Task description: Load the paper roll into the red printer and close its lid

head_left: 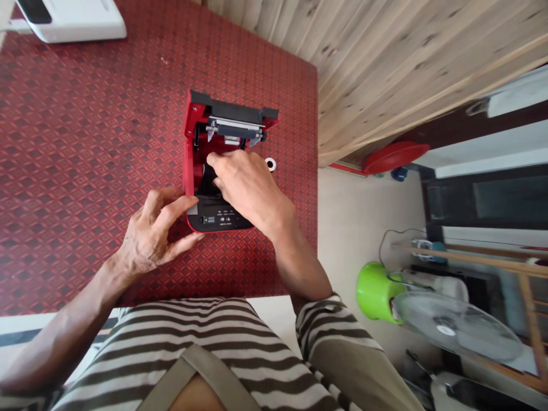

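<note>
A small red and black printer (222,217), which looks like a label printer, stands on the table with its lid (235,111) raised. My left hand (156,231) grips the front left corner, fingers on the side and top edge, thumb low at the front. My right hand (246,182) reaches down into the open compartment with curled fingers. Its fingertips are partly hidden, and I cannot make out what they hold. Just right of the printer lies a small white ring with a dark centre (270,164), perhaps a roll seen end-on.
The table (85,142) has a red patterned cover. A white device (81,20) sits at its far left corner. Wooden panelling (363,68) borders the far right. Off the table are a green bucket (372,291), a fan (454,319) and a red basin (396,155).
</note>
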`<state>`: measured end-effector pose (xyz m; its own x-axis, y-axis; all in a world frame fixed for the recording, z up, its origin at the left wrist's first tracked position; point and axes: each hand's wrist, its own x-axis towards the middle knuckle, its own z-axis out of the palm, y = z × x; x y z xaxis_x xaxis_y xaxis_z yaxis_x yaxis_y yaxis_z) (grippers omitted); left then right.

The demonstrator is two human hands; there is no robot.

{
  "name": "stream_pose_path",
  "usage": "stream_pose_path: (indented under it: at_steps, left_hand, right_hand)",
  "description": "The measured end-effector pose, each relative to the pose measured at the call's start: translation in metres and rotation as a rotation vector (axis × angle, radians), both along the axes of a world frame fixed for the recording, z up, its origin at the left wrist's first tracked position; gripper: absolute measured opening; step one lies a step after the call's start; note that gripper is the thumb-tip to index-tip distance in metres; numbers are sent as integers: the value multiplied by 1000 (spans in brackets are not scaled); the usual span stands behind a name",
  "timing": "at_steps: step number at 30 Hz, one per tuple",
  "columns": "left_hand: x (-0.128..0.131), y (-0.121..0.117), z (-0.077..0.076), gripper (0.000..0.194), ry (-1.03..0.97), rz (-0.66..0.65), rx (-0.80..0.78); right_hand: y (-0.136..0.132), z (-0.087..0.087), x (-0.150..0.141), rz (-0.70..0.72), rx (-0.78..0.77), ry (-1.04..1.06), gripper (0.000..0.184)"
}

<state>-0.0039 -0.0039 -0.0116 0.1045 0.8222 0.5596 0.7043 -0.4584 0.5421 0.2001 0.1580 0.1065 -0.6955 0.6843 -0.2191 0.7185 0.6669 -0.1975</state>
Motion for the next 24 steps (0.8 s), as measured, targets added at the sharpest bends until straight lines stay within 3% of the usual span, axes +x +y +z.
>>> stream_pose_path:
  at_steps: [5,10,13,16,19,24]
  left_hand:
    - [-1,0,1,67,-33,-5,2]
    - [-2,0,1,66,-6,-8,-9]
    - [-1,0,-1,68,-13,3,8]
    - [-2,1,-2,69,-24,15,2]
    - [-5,3,-1,74,-18,-9,19]
    - [-10,5,6,75,17,-18,39]
  right_hand:
    - [3,4,-10,3,-11,-67,28]
    - [-6,23,-17,-22,-25,-202,45]
    - [-9,24,-2,-17,-34,-24,44]
    - [-13,16,21,84,-93,195,28]
    - [-19,5,39,179,-181,314,26]
    - [-19,-13,49,165,-236,515,24]
